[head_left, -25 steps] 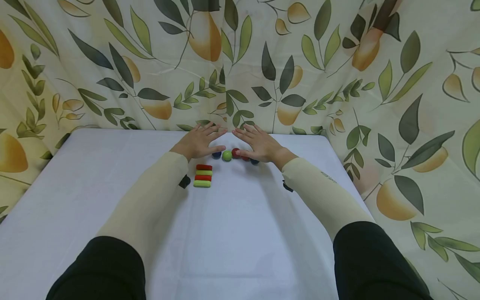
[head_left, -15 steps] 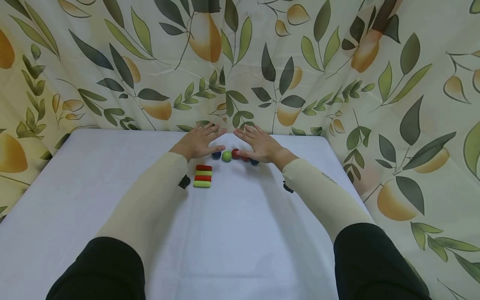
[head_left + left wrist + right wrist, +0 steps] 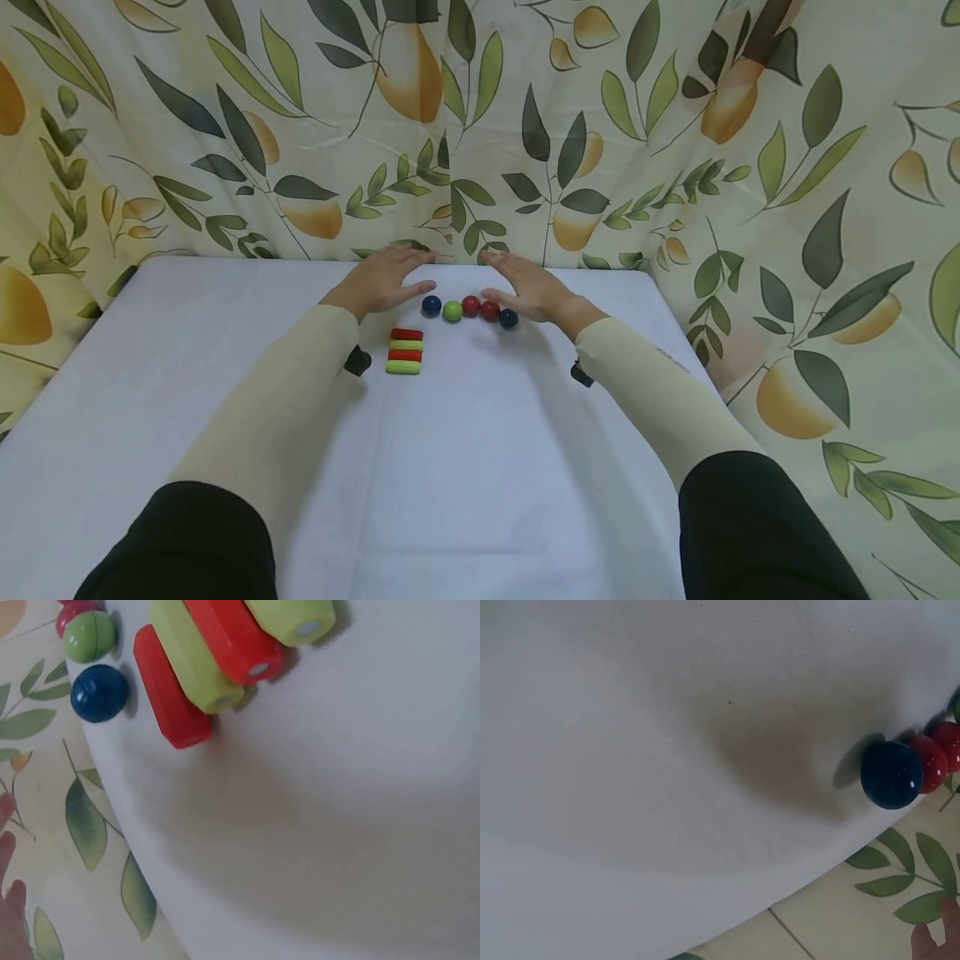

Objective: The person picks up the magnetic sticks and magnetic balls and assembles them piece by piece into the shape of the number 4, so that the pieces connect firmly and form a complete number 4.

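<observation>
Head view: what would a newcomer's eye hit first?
Likely the row of five glossy balls near the far edge of the white table, left hand and right hand beside it. Then the four red and lime sticks, side by side below and left. The leafy backdrop stands out behind.

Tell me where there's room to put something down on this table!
The biggest bare patch of table lies between the two sleeves, on the near side of the balls and sticks. Another lies left of the left sleeve. It's crowded toward the far edge, where five balls sit in a row, with the left hand and right hand close by.
</observation>
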